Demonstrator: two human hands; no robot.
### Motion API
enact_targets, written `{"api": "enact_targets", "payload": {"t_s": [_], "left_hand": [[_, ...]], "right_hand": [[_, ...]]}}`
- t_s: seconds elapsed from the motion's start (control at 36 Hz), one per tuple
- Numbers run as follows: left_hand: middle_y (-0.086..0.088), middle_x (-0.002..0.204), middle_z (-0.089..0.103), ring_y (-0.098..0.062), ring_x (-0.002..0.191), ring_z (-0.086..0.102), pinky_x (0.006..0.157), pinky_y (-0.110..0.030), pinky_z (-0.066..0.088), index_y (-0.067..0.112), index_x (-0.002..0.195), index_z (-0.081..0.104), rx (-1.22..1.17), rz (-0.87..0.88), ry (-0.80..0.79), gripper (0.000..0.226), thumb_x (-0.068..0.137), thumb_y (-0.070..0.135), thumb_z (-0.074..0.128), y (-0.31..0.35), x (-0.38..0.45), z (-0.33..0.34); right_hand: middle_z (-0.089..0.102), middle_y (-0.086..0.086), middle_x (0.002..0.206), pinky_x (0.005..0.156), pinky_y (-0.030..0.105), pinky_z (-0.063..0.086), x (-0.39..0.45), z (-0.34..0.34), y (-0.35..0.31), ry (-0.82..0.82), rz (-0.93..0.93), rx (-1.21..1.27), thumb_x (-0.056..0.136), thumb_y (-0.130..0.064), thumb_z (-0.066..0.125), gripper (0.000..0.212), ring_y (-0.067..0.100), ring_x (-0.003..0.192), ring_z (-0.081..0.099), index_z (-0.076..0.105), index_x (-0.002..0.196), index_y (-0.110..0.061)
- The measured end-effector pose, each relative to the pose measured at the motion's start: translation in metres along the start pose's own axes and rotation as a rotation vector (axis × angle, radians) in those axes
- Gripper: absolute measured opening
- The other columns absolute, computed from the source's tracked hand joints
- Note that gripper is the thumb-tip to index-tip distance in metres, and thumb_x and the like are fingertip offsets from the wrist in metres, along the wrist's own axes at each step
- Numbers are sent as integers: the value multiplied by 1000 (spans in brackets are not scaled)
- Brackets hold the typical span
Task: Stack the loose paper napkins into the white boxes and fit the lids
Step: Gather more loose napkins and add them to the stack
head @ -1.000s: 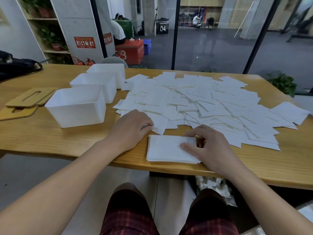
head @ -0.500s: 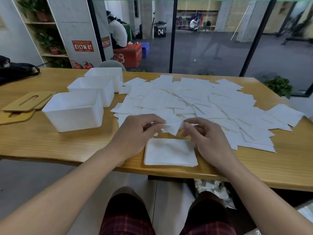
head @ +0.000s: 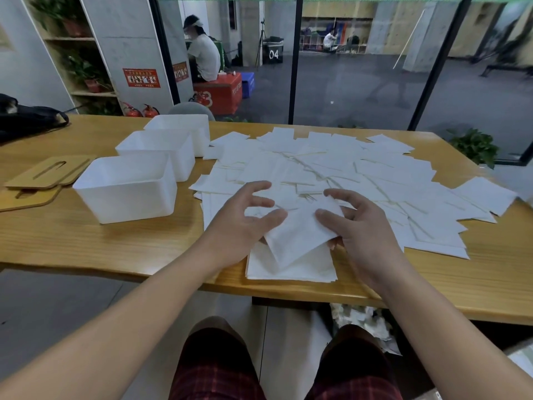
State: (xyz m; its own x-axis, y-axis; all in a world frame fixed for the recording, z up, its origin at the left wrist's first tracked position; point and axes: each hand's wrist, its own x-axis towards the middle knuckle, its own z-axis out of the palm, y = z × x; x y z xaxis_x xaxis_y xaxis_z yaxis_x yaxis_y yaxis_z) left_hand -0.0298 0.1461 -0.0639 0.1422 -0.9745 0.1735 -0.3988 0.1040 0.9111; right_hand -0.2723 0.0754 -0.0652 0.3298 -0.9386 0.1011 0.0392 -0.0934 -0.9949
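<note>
- The wooden counter (head: 86, 241) is running across the whole view, its near edge lying closest to the person.
- A wide spread of loose napkins (head: 360, 174) is covering the middle and right of the counter, reaching almost to the far edge and to the right edge.
- Three white boxes are standing open in a row on the left half, running from nearer to farther: the nearest box (head: 127, 189), the middle box (head: 161, 151) just behind it, and the far box (head: 184, 131) by the far edge.
- Wooden lids (head: 49, 171) with a slot cut in them are lying flat near the left edge, beside the nearest box and off every box.
- A squared-up napkin stack (head: 291, 269) is sitting at the near edge, between the two forearms.
- The left hand (head: 245, 223) is hovering over the near fringe of the spread, its grip spread wide with fingers fanned, the thumb touching the left side of a single napkin (head: 300, 232).
- The right hand (head: 357, 223) is pinching that single napkin's right side, thumb on top and fingers under it.
- The single napkin is tilting cornerwise just above the stack, partly overlapping it.
</note>
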Motion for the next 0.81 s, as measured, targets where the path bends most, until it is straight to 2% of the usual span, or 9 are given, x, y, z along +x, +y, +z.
{"api": "enact_targets", "payload": {"t_s": [0.14,0.19,0.25,0.31,0.33,0.42,0.56,0.67,0.81], "left_hand": [[14,118,78,-15,87,78,76,-25,61,55,138,62,-116,-98,-69,58,87,56,89,1,-1,1],[4,116,79,-16,84,76,77,-28,60,53,135,66,-146,-108,-70,54,88,46,91,0,-1,-2],[1,114,79,-25,94,77,84,-39,64,53,132,68,-155,-119,-100,48,91,41,89,0,-1,-7],[2,107,80,-23,97,76,85,-39,62,52,131,69,-146,-119,-159,42,95,39,85,-1,-1,-12],[5,104,79,-18,96,76,84,-36,60,52,131,69,-135,-119,-179,40,96,39,84,-2,-1,-14],[11,106,78,-11,96,76,88,-33,56,55,130,68,-64,-110,-166,40,93,47,83,-5,0,-17],[23,107,72,-9,88,75,85,-27,53,56,128,66,150,-37,-96,38,93,51,82,-14,-4,-12],[24,103,69,-4,69,65,74,-15,49,52,131,65,320,9,-60,39,96,47,81,-20,-7,-10],[22,109,65,-6,81,65,72,-10,49,49,129,67,407,60,-59,38,94,47,82,-25,-9,-10]], "right_hand": [[84,3,108,72,39,66,-7,2,-2,33,-83,-43,99,-26,80,42,26,96,81,64,136,-39],[84,-1,105,71,36,66,-10,0,-3,37,-80,-77,100,-29,79,39,21,95,81,65,134,-41],[80,-10,87,65,25,61,-12,-3,-3,36,-73,-126,100,-33,79,33,12,84,78,69,131,-41],[62,-12,67,56,18,50,-13,-8,-1,23,-66,-179,100,-33,79,29,9,62,63,71,127,-40],[57,-6,65,53,21,46,-14,-10,0,6,-57,-206,100,-32,78,28,12,58,55,71,126,-41],[67,12,74,59,34,44,-16,-12,2,-44,-46,-305,99,-31,78,28,18,59,57,70,124,-42],[59,-10,61,52,14,37,-16,-10,7,-23,-119,-488,97,-31,79,26,5,50,48,69,119,-39],[63,-9,71,60,14,42,-17,-5,12,-3,-169,-638,92,-34,83,28,6,60,56,69,116,-39],[66,-9,82,64,14,46,-16,-6,19,10,-172,-725,89,-39,87,25,5,67,60,72,109,-40]]}}
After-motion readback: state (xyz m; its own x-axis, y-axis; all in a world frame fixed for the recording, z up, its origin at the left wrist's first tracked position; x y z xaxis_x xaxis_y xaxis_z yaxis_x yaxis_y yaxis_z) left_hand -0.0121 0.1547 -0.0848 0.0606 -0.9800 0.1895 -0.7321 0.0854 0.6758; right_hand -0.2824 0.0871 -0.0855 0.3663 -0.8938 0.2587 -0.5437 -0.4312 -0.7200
